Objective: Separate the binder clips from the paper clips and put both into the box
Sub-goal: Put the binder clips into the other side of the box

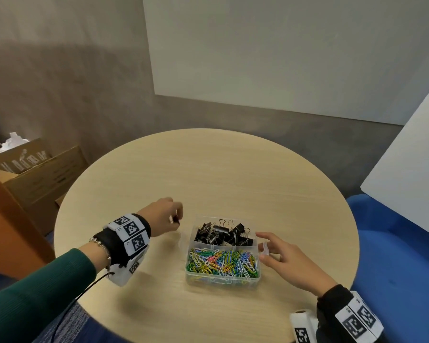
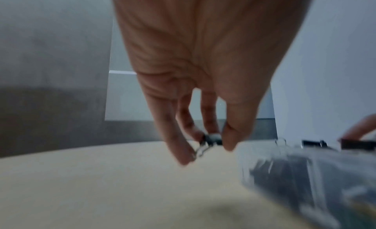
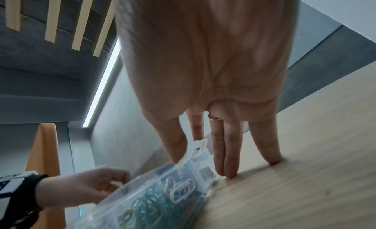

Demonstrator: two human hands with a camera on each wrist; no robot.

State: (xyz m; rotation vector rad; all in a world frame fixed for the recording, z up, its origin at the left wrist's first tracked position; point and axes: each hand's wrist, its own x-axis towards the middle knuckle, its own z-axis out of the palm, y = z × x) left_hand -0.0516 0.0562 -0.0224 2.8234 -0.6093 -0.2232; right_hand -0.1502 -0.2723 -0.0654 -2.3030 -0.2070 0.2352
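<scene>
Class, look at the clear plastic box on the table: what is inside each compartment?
The box holds black binder clips in its far compartment and coloured paper clips in its near one. What lies beneath each pile is covered.

A round table with a pale wood-grain top is seen. One clear plastic box is set directly on it, near the front edge and slightly right of centre. Two compartments are distinguished: black binder clips in the far one, mixed coloured paper clips in the near one. Fingertips of the right hand are pressed on the tabletop just beside the box's right wall, as recorded in the right wrist view.
</scene>
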